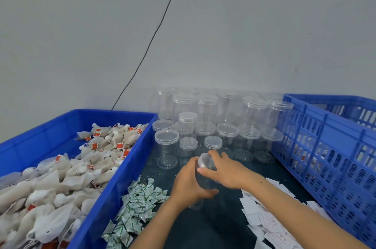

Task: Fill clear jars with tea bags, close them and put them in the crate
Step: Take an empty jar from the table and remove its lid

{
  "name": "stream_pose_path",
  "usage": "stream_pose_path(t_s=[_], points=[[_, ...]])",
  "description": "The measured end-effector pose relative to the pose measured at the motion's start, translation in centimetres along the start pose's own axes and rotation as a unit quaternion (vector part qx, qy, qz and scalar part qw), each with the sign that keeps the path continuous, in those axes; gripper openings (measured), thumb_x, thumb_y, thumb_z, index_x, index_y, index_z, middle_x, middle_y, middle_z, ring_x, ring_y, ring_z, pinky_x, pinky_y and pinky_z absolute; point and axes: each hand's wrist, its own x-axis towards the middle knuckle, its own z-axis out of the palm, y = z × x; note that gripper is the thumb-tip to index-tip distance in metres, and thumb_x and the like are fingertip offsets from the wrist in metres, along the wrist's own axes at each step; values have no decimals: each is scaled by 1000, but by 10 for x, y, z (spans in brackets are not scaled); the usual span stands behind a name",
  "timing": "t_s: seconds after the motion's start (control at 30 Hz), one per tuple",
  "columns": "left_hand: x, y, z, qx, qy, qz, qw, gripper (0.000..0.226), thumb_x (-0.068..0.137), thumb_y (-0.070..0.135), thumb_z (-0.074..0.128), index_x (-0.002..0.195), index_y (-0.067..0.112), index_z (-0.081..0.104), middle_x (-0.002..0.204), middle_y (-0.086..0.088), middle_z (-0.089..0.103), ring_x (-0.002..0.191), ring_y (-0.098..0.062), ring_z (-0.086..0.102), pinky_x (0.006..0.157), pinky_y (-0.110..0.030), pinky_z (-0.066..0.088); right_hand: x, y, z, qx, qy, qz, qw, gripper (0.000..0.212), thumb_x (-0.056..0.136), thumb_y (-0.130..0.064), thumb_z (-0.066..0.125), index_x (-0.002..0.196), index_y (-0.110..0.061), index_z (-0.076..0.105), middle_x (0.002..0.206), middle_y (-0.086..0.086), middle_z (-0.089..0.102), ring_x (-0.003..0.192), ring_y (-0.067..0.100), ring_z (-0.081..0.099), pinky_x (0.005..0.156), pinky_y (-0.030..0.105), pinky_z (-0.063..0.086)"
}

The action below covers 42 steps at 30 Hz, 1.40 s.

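My left hand (190, 182) grips the body of an empty clear jar (206, 180) held tilted over the dark table. My right hand (222, 169) curls over its clear lid (204, 160) at the upper end. Behind them stand several empty clear jars with lids (205, 110), stacked in rows against the wall. White tea bags with orange tags (67, 173) fill the blue tray (114, 189) on the left. The blue slotted crate (325, 147) stands on the right, and some filled jars show through its wall.
A heap of small green-and-white sachets (138, 204) lies beside the tray. White paper labels (264, 220) are scattered under my right forearm. A black cable (154, 34) runs down the grey wall.
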Motion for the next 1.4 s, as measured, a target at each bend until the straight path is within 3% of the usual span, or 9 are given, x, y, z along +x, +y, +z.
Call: stream_pose_path(t_s=[0.2,0.37,0.53,0.73,0.87,1.03,1.17,1.27,1.4], points=[[6,-4,-7,1,-34,5,999,85,46,52,85,117,59,40,111,34,59,107,11,55,88,-15,46,-1,25,-26,79,-108,-166,977,83,79,-23,75,139,-48,23,146,-8,22,134,19,24,113,40,26],[8,-1,-4,25,-49,18,998,79,46,54,83,110,61,38,108,34,59,102,12,55,84,-16,46,6,17,-10,116,-56,-19,992,80,82,-70,51,145,-36,16,150,0,20,132,30,36,94,41,49],[6,-4,-7,4,-45,15,999,81,46,49,85,113,58,39,112,29,60,105,9,56,90,-22,49,-1,19,-31,109,-103,-152,977,78,81,-25,73,141,-40,26,145,-9,26,129,12,32,107,31,37],[8,0,-6,6,-70,21,997,86,50,46,86,125,39,45,115,20,61,108,0,57,94,-33,50,3,7,-16,90,-64,-40,993,84,83,-61,59,147,-34,12,155,1,15,136,30,34,99,42,46],[8,-1,-9,-11,-69,8,998,83,49,45,86,120,43,43,116,21,61,108,3,58,95,-31,50,0,15,-27,82,-109,-172,976,89,78,-18,76,142,-40,19,147,-8,20,132,14,26,110,35,33],[9,-2,-9,-18,-76,14,997,83,50,42,87,123,40,46,115,19,62,108,-1,59,93,-35,51,7,8,-14,93,-53,-61,992,88,80,-64,62,147,-33,14,155,-1,15,140,30,26,112,49,31],[8,-2,-10,-17,-83,15,996,89,49,45,87,126,42,42,120,19,60,112,-2,57,96,-30,50,5,8,-26,95,-89,-126,983,63,82,-36,73,133,-36,37,138,-1,36,122,19,43,104,39,43],[8,-3,-11,-10,-77,22,997,85,50,46,86,120,50,39,120,22,58,114,0,55,97,-24,47,0,11,-34,20,-105,-213,971,79,75,-17,77,137,-43,35,135,-8,34,130,13,31,109,33,32],[9,-3,-10,-7,-84,27,996,84,51,44,87,123,42,43,118,20,60,110,1,57,95,-33,50,1,8,-22,31,-86,-137,986,94,78,-57,69,145,-52,4,152,-9,13,142,23,20,112,45,31]])
